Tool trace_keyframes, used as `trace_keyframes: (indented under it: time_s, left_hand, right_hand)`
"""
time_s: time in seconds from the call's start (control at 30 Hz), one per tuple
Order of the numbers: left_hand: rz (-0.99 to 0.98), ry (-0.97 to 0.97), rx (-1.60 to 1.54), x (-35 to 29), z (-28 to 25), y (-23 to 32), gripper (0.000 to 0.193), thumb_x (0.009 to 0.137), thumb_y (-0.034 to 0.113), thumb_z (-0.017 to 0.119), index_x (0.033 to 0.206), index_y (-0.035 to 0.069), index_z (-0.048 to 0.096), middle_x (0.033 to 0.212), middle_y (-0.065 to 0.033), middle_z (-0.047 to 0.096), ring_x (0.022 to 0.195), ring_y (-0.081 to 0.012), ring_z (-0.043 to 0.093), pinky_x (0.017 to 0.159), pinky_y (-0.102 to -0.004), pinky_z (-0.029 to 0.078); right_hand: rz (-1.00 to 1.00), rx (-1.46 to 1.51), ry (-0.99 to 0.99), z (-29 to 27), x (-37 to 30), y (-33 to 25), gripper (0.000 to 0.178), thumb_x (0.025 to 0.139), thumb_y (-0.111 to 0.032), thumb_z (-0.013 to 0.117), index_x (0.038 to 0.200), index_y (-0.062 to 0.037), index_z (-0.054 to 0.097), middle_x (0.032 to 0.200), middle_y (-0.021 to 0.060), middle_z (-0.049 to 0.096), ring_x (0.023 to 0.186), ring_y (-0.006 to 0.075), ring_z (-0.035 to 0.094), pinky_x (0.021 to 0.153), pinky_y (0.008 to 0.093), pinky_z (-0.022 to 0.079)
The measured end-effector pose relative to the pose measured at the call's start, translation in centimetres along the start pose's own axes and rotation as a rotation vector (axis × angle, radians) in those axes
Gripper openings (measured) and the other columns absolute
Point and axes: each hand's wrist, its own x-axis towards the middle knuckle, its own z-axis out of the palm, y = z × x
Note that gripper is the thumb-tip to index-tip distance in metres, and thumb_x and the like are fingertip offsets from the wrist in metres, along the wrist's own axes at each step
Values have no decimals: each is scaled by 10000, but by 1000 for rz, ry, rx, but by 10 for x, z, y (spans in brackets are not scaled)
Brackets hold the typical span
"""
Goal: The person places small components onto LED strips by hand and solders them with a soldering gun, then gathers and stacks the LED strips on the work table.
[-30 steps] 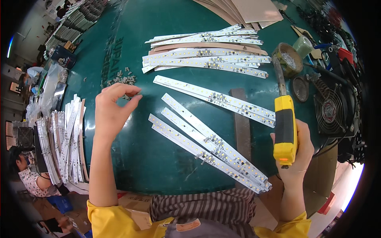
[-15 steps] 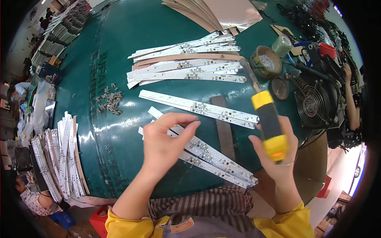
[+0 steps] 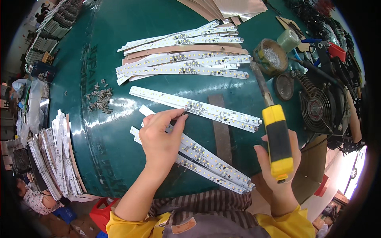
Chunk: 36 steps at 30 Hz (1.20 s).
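Moved: the left hand point(image 3: 160, 135) has come across from the small-parts pile point(image 3: 100, 98), where it was a second ago, to the middle strips point(image 3: 156, 98).
Left hand: thumb and forefinger come together at the near edge of these strips, beside the dark components; whether a tiny part sits between them, I cannot tell, nor whether they touch the strip.
Right hand point(image 3: 296, 154): wrapped around the yellow-and-black tool point(image 3: 278, 137), its metal nozzle pointing away, tip near the right ends of the upper strips point(image 3: 190, 51).
Middle strips: white, dotted with LEDs, side by side on the green tabletop point(image 3: 115, 146), lying across a dark bar point(image 3: 219, 139).
Lower strips point(image 3: 214, 160): slanting nearer the body, partly covered by the left hand.
Strip handling: probably light, thin and smooth, apt to flex lengthwise; the components look easily knocked, so the long edges or plainer left ends seem the safest hold.
Tool handling: likely rigid and the weightiest thing held; the dark grip suits the palm, and the metal nozzle is best left untouched.
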Motion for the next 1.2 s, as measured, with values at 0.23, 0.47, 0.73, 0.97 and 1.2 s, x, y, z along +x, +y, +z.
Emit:
trace_keyframes:
  time_s: [0.23, 0.47, 0.73, 0.97, 1.2]
  left_hand:
    - [-17, -23, 14, 1, -2, 2, 164, 763, 49, 790, 925, 48, 759, 857, -71, 736, 750, -148, 640, 717, -268, 499]
    - [-24, -1, -16, 1, 0, -2, 160, 771, 20, 771, 930, 32, 754, 866, -80, 725, 734, -120, 641, 668, -237, 484]
    - [111, 66, 103, 0, 4, -1, 163, 748, 23, 777, 906, 64, 761, 849, -54, 715, 747, -168, 640, 693, -279, 495]
    - [285, 91, 232, 1, 6, -2, 172, 739, 21, 772, 897, 84, 745, 828, -22, 688, 757, -197, 626, 782, -329, 435]
    - [328, 42, 258, 1, 6, -3, 184, 739, 7, 760, 902, 86, 736, 859, -10, 674, 752, -177, 622, 801, -337, 375]
  right_hand:
    - [-49, 3, 2, -4, -3, 7, 373, 748, 50, 748, 1083, -32, 604, 950, 8, 595, 627, 69, 449, 590, 214, 363]
    - [-30, -14, 17, 0, -6, 7, 452, 696, -39, 845, 1072, -1, 597, 828, 47, 621, 688, 125, 580, 632, 232, 450]
    - [10, 67, -22, -2, -9, 4, 438, 701, -44, 845, 1059, -2, 597, 842, 66, 650, 717, 136, 606, 649, 239, 467]
    - [7, 65, -64, -5, -12, 2, 415, 708, -39, 837, 1044, 2, 597, 831, 66, 652, 721, 137, 602, 650, 239, 466]
    - [-33, 76, -96, -6, -20, 12, 415, 718, -178, 815, 1046, 12, 646, 907, 117, 682, 737, 224, 629, 662, 308, 493]
